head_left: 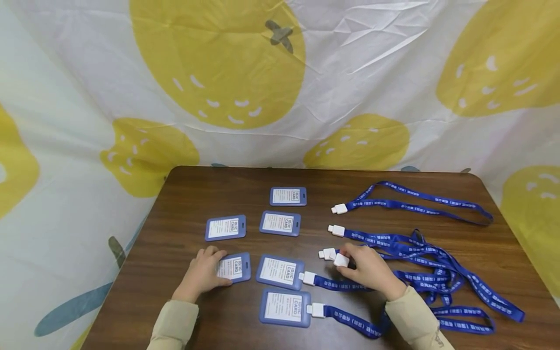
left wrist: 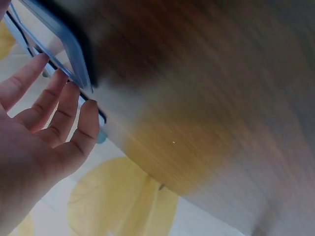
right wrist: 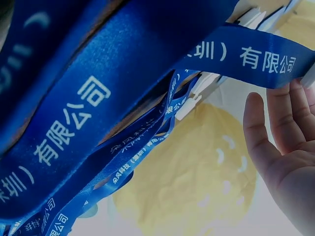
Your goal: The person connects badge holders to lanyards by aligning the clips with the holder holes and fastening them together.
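My left hand (head_left: 205, 271) grips a blue ID card holder (head_left: 241, 269) by its left part, fingers on the far edge and thumb at the near one. In the left wrist view its fingertips (left wrist: 59, 73) meet the holder's edge. The right hand (head_left: 369, 267) pinches the white clip (head_left: 341, 260) of a blue lanyard, whose printed strap (right wrist: 246, 54) runs from the fingers in the right wrist view. Just behind that clip lies another white clip (head_left: 327, 253). Between the hands, two card holders (head_left: 280, 271) lie with lanyard clips (head_left: 308, 278) at their right ends.
Three more card holders (head_left: 225, 228) lie farther back without lanyards. Two lanyards with white clips (head_left: 336, 230) reach across the back right. Tangled blue straps (head_left: 430, 279) cover the right side of the brown table (head_left: 210, 189). A fruit-patterned cloth (head_left: 245, 146) hangs behind.
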The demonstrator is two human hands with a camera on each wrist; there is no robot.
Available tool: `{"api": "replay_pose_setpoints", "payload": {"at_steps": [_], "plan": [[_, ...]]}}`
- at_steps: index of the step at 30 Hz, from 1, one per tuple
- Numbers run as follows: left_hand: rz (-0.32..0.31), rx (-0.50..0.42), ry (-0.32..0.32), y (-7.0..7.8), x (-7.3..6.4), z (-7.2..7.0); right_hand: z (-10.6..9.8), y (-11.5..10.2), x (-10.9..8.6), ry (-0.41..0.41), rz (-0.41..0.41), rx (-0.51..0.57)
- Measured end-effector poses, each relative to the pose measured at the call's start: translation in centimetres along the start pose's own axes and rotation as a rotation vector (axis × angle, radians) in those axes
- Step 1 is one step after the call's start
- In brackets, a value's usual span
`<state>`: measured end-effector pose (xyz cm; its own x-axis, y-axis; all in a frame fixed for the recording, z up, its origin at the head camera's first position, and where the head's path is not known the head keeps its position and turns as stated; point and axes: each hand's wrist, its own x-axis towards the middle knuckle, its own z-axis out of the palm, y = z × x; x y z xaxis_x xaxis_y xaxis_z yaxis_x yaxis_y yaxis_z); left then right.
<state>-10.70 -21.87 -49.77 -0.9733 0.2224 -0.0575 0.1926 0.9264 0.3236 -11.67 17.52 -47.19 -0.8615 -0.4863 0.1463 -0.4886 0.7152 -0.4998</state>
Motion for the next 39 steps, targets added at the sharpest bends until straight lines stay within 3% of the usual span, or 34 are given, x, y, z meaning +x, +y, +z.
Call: {"api": "replay_pose_setpoints", "payload": {"at_steps": [9, 19, 23, 30, 33, 39], "plan": [[-0.020, -0.019, -0.026, -0.16, 0.26, 0.25, 0.02, 0.06, -0.05, 0.017, 0.027, -0.001], [-0.023, -0.024, -0.020, -0.16, 0.46, 0.49, 0.30, 0.33, -0.06, 0.002, 0.068, 0.088], [0.009, -0.041, -0.005, -0.28, 0.51, 0.60, 0.37, 0.37, -0.12, -0.006, 0.056, 0.083], [0.144, -0.190, 0.063, -0.55, 0.37, 0.40, 0.53, 0.45, -0.22, 0.030, -0.025, 0.079], [0.150, -0.264, 0.059, -0.50, 0.36, 0.15, 0.59, 0.45, -0.19, 0.033, -0.039, 0.079], [0.155, -0.320, 0.018, -0.30, 0.26, -0.24, 0.59, 0.51, -0.22, 0.003, -0.016, 0.087]]}}
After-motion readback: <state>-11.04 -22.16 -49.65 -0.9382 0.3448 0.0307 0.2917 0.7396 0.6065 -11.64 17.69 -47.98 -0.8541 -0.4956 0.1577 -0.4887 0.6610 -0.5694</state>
